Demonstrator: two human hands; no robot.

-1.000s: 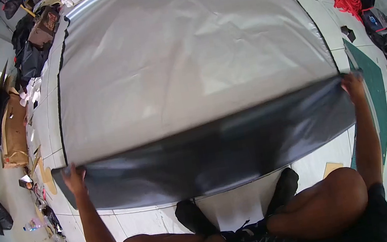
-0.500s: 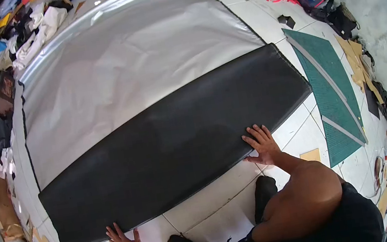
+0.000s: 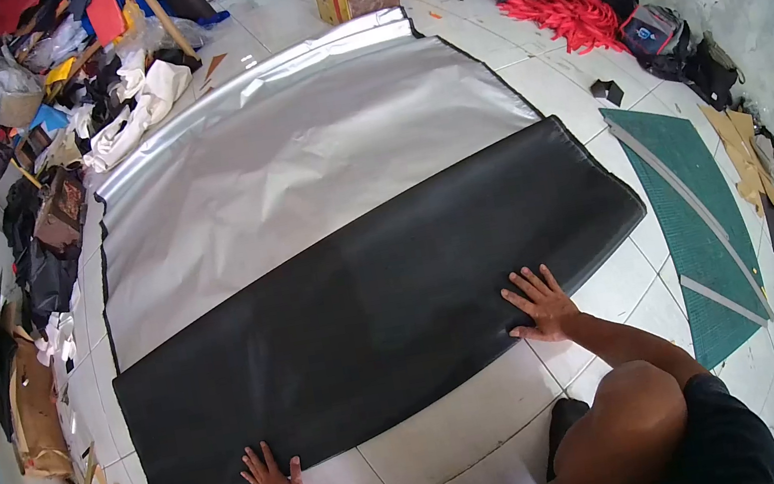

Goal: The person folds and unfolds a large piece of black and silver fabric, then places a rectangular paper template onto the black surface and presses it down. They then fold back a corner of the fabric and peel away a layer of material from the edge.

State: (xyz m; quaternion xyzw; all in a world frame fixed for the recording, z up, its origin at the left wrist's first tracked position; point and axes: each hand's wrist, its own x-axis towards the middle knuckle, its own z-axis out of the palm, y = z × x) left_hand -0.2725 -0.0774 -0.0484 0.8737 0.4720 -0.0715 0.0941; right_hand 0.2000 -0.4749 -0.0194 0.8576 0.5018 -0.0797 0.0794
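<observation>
Both hands have moved inward along the folded sheet, spread upon it.

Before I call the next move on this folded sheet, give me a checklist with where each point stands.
1. Left hand on the near edge of the black flap: ok, fingers spread over it.
2. Right hand on the same edge: ok, fingers spread, farther along.
3. Silver side smooth: not ok, wrinkles show across it.
4. Layer beneath the flap lying flat: cannot tell, the flap hides it.
5. Grey strips off the sheet: ok, they lie on the green mat.
6. Flap's right corner clear of the mat: cannot tell, they look very close.
</observation>
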